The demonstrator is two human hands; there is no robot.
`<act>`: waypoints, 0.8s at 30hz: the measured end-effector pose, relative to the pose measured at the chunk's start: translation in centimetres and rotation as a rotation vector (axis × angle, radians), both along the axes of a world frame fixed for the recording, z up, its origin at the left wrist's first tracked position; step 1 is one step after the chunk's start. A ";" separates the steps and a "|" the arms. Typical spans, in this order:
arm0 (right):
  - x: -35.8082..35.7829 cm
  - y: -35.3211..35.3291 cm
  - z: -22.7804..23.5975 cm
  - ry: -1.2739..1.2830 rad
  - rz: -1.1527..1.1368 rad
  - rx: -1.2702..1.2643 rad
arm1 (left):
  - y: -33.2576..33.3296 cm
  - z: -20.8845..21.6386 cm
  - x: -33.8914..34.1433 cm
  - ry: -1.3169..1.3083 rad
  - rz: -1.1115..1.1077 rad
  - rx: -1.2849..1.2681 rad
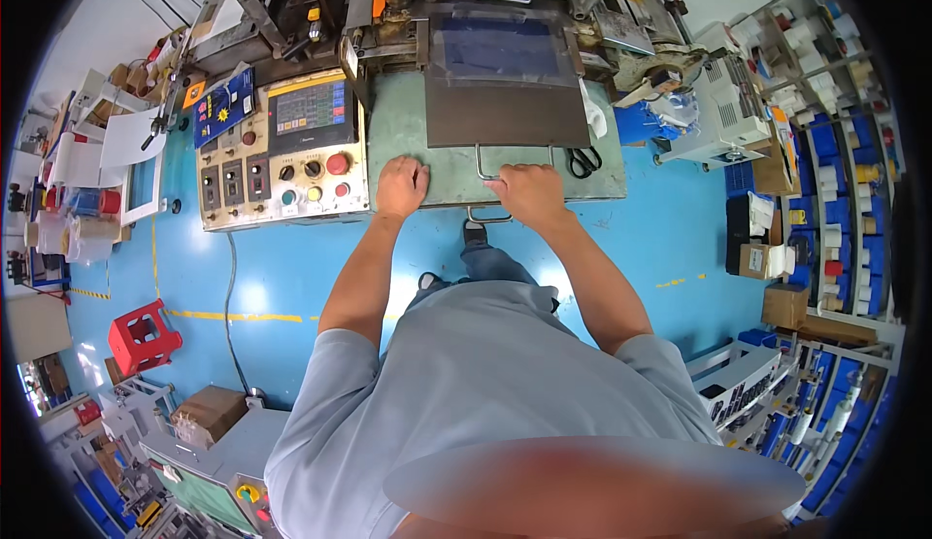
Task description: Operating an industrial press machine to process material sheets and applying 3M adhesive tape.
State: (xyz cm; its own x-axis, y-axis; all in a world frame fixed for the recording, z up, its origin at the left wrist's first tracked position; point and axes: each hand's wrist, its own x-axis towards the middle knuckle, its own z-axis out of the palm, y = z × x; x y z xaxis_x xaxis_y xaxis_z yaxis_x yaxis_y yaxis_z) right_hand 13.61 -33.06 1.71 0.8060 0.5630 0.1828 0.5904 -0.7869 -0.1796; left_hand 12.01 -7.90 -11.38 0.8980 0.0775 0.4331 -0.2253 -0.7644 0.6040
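My right hand (529, 192) is closed round the metal handle (482, 162) at the near edge of a flat brown plate (505, 117). Toward its far end, the plate carries a dark blue sheet (500, 49) under clear film or tape. My left hand (402, 186) rests on the front edge of the green machine table (451, 182), its fingers curled in and nothing visible in them. Black-handled scissors (583, 161) lie on the table, to the right of my right hand.
Left of the table stands a control panel (282, 170) with a screen, knobs and buttons; a blue booklet (223, 109) leans on it. Machine parts (641, 15) crowd the far side. A red stool (144, 337) stands on the blue floor; shelves (825, 160) line the right.
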 end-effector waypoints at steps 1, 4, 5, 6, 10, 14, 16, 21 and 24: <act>-0.1 0.0 0.0 -0.022 0.012 0.011 | -0.1 -0.1 -0.1 -0.024 0.015 0.033; 0.0 0.0 0.0 -0.062 0.033 0.026 | 0.0 -0.3 -0.2 -0.037 0.017 0.049; -0.1 0.0 0.0 -0.077 0.040 0.028 | 0.1 -0.3 -0.2 -0.034 0.021 0.050; -0.1 0.1 0.1 -0.075 0.045 0.029 | 0.0 -0.3 -0.2 -0.040 0.028 0.057; 0.3 -0.2 0.0 -0.072 0.064 0.026 | -0.1 -0.6 0.0 -0.032 0.052 0.058; 0.4 -0.3 0.0 -0.081 0.074 0.042 | -0.1 -0.7 0.2 -0.013 0.060 0.081; 0.0 -0.4 0.2 -0.075 0.086 0.028 | -0.1 -1.1 -0.2 -0.033 0.064 0.080; 0.5 -0.4 0.3 0.011 0.099 0.010 | -0.1 -1.0 0.1 -0.045 0.065 0.068; 1.0 -0.4 0.4 0.075 0.110 -0.009 | -0.1 -0.4 -0.1 -0.043 0.068 0.071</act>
